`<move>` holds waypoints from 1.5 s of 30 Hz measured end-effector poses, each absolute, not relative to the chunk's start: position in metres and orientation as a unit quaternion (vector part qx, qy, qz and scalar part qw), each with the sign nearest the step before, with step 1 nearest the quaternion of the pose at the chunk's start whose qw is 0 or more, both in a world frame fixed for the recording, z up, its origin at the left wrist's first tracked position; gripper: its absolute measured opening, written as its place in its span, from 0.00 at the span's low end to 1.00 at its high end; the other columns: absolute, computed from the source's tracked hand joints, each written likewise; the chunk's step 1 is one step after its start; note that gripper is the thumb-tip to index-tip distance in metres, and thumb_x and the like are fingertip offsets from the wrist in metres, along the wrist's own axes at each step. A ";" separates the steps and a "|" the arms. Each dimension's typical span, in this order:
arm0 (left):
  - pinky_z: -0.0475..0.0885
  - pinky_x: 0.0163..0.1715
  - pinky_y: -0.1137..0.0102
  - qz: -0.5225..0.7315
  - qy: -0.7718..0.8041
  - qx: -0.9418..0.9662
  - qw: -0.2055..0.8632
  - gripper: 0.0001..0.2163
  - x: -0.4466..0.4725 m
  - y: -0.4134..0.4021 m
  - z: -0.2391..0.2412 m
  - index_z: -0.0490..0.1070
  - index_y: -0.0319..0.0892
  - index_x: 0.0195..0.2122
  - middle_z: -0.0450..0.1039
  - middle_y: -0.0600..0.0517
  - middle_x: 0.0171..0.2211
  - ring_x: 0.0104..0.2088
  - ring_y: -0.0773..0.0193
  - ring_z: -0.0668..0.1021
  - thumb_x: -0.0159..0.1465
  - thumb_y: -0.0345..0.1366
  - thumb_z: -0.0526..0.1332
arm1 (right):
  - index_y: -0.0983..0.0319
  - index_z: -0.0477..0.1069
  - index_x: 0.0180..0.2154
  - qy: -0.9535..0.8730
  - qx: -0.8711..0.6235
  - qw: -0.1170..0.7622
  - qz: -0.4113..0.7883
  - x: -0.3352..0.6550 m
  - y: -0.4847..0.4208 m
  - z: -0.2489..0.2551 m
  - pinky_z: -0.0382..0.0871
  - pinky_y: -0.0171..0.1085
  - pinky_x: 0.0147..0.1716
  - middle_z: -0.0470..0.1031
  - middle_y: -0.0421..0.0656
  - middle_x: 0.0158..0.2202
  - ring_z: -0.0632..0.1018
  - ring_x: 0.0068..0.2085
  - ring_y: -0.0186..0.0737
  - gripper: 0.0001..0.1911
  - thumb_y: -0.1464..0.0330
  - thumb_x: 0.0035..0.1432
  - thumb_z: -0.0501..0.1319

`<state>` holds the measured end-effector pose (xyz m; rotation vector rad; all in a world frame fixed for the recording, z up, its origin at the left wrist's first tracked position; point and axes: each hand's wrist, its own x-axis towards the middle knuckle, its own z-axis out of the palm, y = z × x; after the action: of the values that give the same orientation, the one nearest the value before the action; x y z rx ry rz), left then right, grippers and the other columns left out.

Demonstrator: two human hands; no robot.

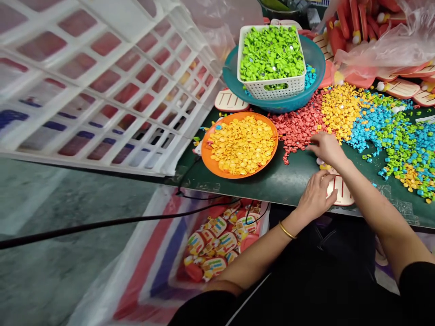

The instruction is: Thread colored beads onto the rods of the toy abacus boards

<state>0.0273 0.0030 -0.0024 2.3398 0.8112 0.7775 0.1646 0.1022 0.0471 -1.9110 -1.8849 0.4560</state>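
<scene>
My left hand (315, 195) rests on a flat cream and red striped toy piece (341, 192) at the front edge of the dark green table (288, 179), fingers curled over it. My right hand (324, 146) reaches into the edge of a pile of small red plastic pieces (297, 127), fingers pinched together; what they hold is hidden. Beside the red pile lie piles of yellow pieces (341, 108), blue pieces (377, 124) and green pieces (408, 145). A gold bangle (287, 231) sits on my left wrist.
An orange plate of yellow pieces (242, 144) stands left of my hands. Behind it a white basket of green pieces (271, 56) sits in a teal bowl (317, 59). A white lattice crate (102, 77) fills the left. A striped bag of finished toys (217, 240) lies below the table.
</scene>
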 end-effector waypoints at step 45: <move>0.69 0.53 0.52 0.337 0.350 0.843 0.232 0.13 0.034 0.003 -0.003 0.63 0.40 0.45 0.65 0.41 0.47 0.52 0.49 0.68 0.66 0.43 0.60 | 0.62 0.79 0.33 -0.581 -0.759 0.257 0.144 0.180 0.054 0.043 0.68 0.39 0.40 0.79 0.47 0.35 0.77 0.37 0.43 0.09 0.67 0.61 0.60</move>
<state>0.0342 0.0029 -0.0029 2.3153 0.9614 0.9262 0.1801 0.0540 0.0430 -2.0583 -1.5760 0.3920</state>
